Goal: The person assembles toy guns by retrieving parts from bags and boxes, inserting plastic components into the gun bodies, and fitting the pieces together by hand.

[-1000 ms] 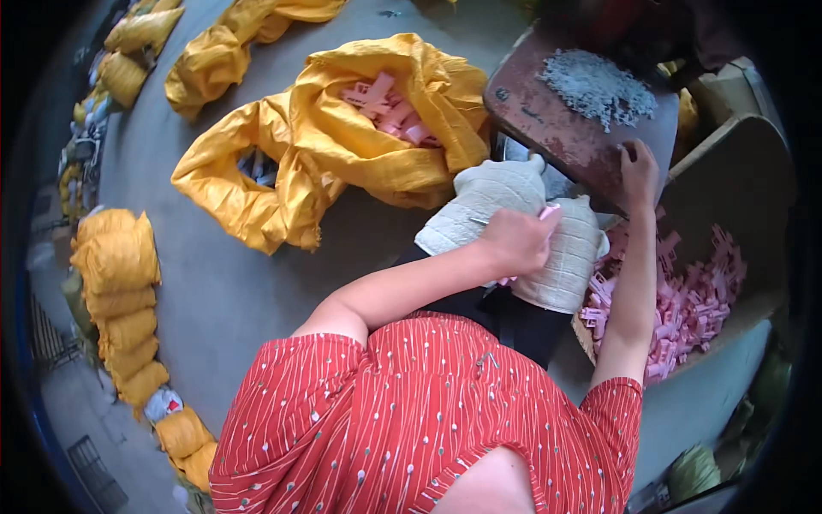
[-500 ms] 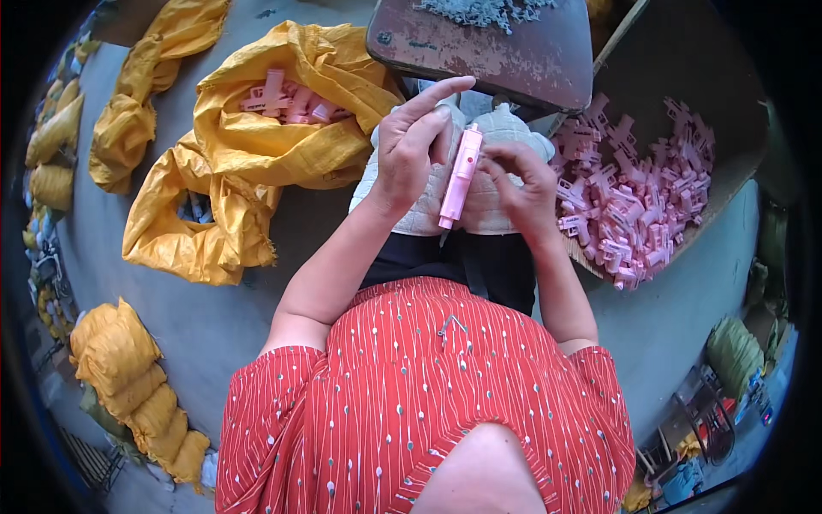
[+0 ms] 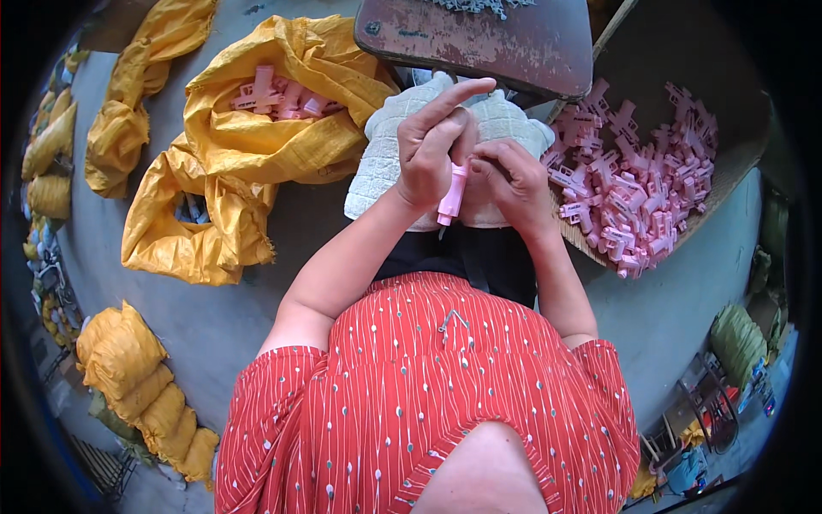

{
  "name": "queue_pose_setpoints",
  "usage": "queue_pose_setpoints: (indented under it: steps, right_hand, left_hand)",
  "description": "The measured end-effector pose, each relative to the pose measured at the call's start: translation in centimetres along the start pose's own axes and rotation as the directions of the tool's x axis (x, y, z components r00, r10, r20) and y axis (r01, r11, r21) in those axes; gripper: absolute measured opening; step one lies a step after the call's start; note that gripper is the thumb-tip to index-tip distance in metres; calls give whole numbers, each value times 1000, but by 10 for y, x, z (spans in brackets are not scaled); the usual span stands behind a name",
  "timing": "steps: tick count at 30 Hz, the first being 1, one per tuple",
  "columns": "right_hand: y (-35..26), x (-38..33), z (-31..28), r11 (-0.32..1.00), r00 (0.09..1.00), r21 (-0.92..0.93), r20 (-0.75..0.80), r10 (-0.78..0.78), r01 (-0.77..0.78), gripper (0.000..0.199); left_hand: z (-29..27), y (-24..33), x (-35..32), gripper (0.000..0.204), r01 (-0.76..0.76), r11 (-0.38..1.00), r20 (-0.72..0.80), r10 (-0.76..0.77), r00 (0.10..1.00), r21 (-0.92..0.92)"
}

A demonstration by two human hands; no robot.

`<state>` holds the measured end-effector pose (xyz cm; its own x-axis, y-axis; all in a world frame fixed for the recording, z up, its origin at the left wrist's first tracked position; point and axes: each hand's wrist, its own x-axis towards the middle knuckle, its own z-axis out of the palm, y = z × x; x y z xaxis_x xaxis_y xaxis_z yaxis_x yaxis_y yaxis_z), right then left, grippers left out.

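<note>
A slim pink plastic toy gun point(image 3: 452, 195) lies over my lap, its upper part hidden under my fingers. My left hand point(image 3: 426, 156) is closed around it, with the index finger stretched out toward the upper right. Close beside it, my right hand point(image 3: 521, 184) has its fingers curled in a pinch near the toy's right side. What those fingertips hold, if anything, cannot be made out. A pale quilted cloth point(image 3: 377, 154) covers my knees beneath both hands.
Beyond my knees stands a worn brown stool point(image 3: 479, 47) with grey-blue scraps on top. On the right, a cardboard box point(image 3: 728, 184) holds a heap of pink toy guns point(image 3: 638, 201). A yellow woven sack point(image 3: 257, 158) with similar pieces lies open on the left. Stuffed yellow sacks point(image 3: 141, 385) line the lower left.
My left hand has moved right and over the toy gun, covering its upper part. My right fingers have curled closer together beside it. The view has shifted slightly.
</note>
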<state>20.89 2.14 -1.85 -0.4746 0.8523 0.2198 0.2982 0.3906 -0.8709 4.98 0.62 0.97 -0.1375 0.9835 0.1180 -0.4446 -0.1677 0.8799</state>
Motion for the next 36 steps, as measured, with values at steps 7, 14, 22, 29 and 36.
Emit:
queue_pose_setpoints:
  steps: [7, 14, 22, 29, 36]
  right_hand:
    - [-8, -4, 6, 1000, 1000, -21, 9, 15, -15, 14]
    - [-14, 5, 2, 992, 995, -115, 80, 60, -50, 17]
    - [-1, 5, 8, 959, 942, -190, 223, 251, -210, 32]
    - [20, 4, 21, 982, 973, -149, 182, 141, -115, 23]
    - [111, -6, -70, 782, 852, 516, -170, 495, -351, 16]
  left_hand:
    - [-2, 5, -20, 46, -10, 999, -77, 7, 997, -39]
    - [4, 12, -8, 47, -13, 1000, 39, 12, 999, 8]
    - [4, 3, -3, 43, 85, 984, 53, -95, 994, 156]
    - [20, -14, 0, 29, 113, 888, 55, -153, 987, 446]
    - [0, 15, -1, 39, 49, 924, -67, -25, 997, 378]
